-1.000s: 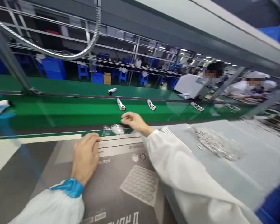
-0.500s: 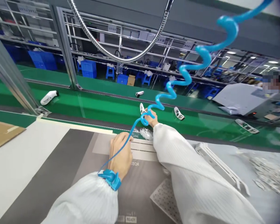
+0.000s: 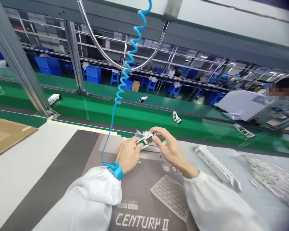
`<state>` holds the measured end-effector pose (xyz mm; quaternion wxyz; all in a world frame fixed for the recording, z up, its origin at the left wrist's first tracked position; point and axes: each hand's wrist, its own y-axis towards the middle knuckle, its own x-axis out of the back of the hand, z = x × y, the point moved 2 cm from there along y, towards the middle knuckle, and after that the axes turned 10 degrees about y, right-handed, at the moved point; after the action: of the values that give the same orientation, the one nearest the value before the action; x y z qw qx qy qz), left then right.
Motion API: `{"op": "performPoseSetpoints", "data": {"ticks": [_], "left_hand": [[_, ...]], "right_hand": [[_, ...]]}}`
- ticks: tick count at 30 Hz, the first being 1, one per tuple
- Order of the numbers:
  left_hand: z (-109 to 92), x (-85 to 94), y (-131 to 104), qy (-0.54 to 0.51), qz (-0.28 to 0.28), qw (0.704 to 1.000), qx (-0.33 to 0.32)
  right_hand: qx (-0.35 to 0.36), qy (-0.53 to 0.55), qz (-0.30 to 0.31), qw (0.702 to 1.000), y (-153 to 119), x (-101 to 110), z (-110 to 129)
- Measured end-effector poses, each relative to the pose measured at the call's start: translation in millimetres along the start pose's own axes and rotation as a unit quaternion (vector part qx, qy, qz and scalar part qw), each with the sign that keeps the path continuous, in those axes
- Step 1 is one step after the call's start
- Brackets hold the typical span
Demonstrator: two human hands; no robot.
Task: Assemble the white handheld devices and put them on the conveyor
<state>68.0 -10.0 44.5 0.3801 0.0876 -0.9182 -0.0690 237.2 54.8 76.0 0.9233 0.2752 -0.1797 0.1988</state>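
Observation:
A white handheld-device housing (image 3: 148,140), with a dark screen-like window and a green part that looks like a circuit board, is held between both hands just above the printed mat. Its left end is in the fingers of my left hand (image 3: 128,155), which wears a blue wrist strap (image 3: 116,169) joined to a coiled blue cord (image 3: 125,77). At its right end, the thumb and fingers of my right hand (image 3: 170,149) grip it. Behind the housing lies some clear crinkled plastic (image 3: 139,132), partly hidden. Lettering on the grey mat (image 3: 139,189) reads "CENTURY II".
Along the green conveyor belt (image 3: 98,109) lie several white device parts, including a curved housing (image 3: 176,117) and a frame (image 3: 243,131). To my right are long white plastic pieces (image 3: 214,163) and a clear bag of small parts (image 3: 272,176). Cardboard (image 3: 9,134) lies left. A person is at far right.
My right hand has drawn back from the belt, bringing a white housing to my left hand. Both hands now hold it over the mat. The coiled cord hangs further left.

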Motion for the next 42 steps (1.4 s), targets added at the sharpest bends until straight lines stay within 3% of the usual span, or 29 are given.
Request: {"op": "performPoseSetpoints", "data": {"ticks": [3, 6, 9, 11, 13, 15, 19, 22, 24, 27, 29, 31, 32, 36, 42], "left_hand": [[-3.0, -0.1, -2.2, 0.016, -0.013, 1.000, -0.015], [-3.7, -0.4, -3.4, 0.029, -0.015, 0.999, -0.020], [1.0, -1.4, -0.9, 0.042, -0.005, 0.999, -0.002], [9.8, -0.1, 3.8, 0.048, -0.022, 0.997, 0.060], [21.5, 3.5, 9.5, 0.042, -0.058, 0.988, 0.136], [32.0, 7.1, 14.2, 0.027, -0.084, 0.980, 0.179], [41.3, 9.5, 17.0, -0.021, -0.092, 0.978, 0.186], [42.6, 7.9, 16.3, -0.089, -0.096, 0.972, 0.193], [43.3, 6.5, 16.4, -0.116, -0.099, 0.968, 0.200], [44.5, 4.5, 17.1, -0.135, -0.104, 0.964, 0.206], [44.6, 3.4, 17.3, -0.142, -0.104, 0.963, 0.205], [43.6, 2.9, 16.9, -0.146, -0.104, 0.963, 0.202], [42.8, 2.9, 16.6, -0.146, -0.103, 0.963, 0.200], [38.6, 3.9, 14.7, -0.156, -0.092, 0.963, 0.198], [29.2, 6.6, 13.0, -0.259, -0.068, 0.941, 0.205]], "right_hand": [[0.106, -0.188, -0.065, 0.974, -10.1, -1.3, -0.3], [0.148, -0.312, -0.101, 0.933, -12.3, -3.9, 0.4], [0.175, -0.356, -0.070, 0.915, -13.6, -11.6, 2.8], [0.174, -0.334, -0.021, 0.926, -13.5, -17.3, 1.4], [0.134, -0.284, 0.011, 0.949, -9.2, -20.8, -6.3], [0.049, -0.254, -0.004, 0.966, 0.7, -21.5, -21.8], [-0.124, -0.302, -0.044, 0.944, 22.7, -18.9, -60.0], [-0.127, -0.323, -0.052, 0.936, 22.6, -5.7, -72.4], [-0.101, -0.346, -0.067, 0.930, 9.0, 15.4, -71.3], [-0.115, -0.455, -0.117, 0.875, -29.1, 66.2, -67.1], [-0.177, -0.561, -0.140, 0.797, -59.8, 103.1, -67.7], [-0.245, -0.621, -0.101, 0.738, -87.6, 129.8, -70.9], [-0.273, -0.629, -0.077, 0.723, -98.9, 137.7, -72.1], [-0.298, -0.610, -0.014, 0.734, -118.7, 137.9, -67.2], [-0.350, -0.539, 0.003, 0.766, -102.9, 129.9, -67.9]]}}
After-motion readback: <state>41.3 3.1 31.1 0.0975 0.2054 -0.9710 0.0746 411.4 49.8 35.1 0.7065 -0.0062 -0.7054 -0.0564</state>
